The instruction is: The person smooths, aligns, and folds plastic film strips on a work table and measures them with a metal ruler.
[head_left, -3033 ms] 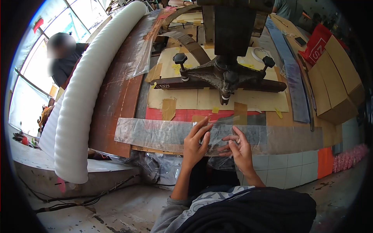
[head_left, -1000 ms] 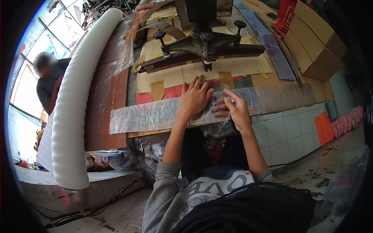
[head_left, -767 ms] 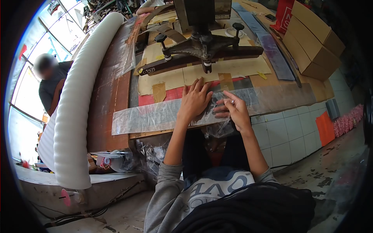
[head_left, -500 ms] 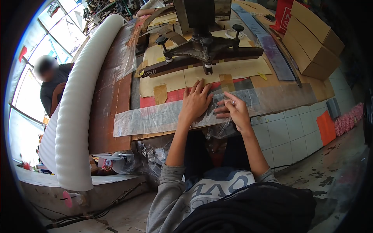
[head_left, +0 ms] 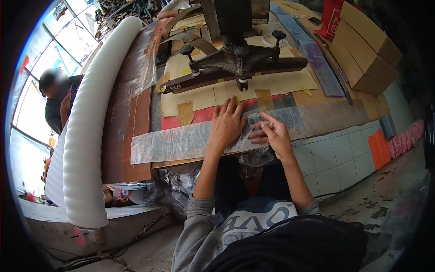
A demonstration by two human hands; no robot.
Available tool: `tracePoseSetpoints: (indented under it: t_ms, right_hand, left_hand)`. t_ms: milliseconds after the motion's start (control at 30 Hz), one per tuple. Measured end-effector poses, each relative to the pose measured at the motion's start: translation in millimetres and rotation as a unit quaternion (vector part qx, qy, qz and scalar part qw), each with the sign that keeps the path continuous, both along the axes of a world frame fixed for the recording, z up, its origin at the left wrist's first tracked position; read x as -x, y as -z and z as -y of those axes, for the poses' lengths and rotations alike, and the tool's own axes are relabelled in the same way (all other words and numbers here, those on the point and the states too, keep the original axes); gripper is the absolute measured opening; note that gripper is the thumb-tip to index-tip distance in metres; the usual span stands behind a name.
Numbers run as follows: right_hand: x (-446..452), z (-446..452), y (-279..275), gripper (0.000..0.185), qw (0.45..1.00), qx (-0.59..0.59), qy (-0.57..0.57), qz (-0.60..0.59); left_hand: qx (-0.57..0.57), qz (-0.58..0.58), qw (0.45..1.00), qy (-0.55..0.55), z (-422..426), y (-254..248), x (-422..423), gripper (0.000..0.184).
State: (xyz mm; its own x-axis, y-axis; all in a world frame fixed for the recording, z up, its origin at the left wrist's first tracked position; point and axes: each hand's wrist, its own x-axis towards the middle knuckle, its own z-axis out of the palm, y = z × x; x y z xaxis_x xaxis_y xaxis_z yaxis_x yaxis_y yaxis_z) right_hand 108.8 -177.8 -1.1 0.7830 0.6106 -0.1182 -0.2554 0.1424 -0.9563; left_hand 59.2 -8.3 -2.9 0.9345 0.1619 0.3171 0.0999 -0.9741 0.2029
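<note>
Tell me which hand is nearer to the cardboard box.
Right. The right hand is left of the cardboard box and nearer the person's body; the left hand is farther left, beyond the right hand.

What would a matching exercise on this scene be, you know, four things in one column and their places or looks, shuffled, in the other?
Column one:
1. Plastic strip
2. White roll
3. Cardboard box
4. Red bag

Column two:
A. Brown, at the picture's right
B. Bears white lettering
C. Long and ridged, at the picture's left
D. Translucent, running flat across the middle of the picture

Right pairs: 1-D, 2-C, 3-A, 4-B
</note>
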Motion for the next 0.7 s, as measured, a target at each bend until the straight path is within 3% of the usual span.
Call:
tracePoseSetpoints:
  t_ms: [700]
  right_hand:
    - [0.3,-1.3,0.4,0.050,1.000,0.007,-0.012,0.002]
  left_hand:
    - [0.039,-0.018,0.999,0.020,-7.7,-4.2,-1.0,0.045]
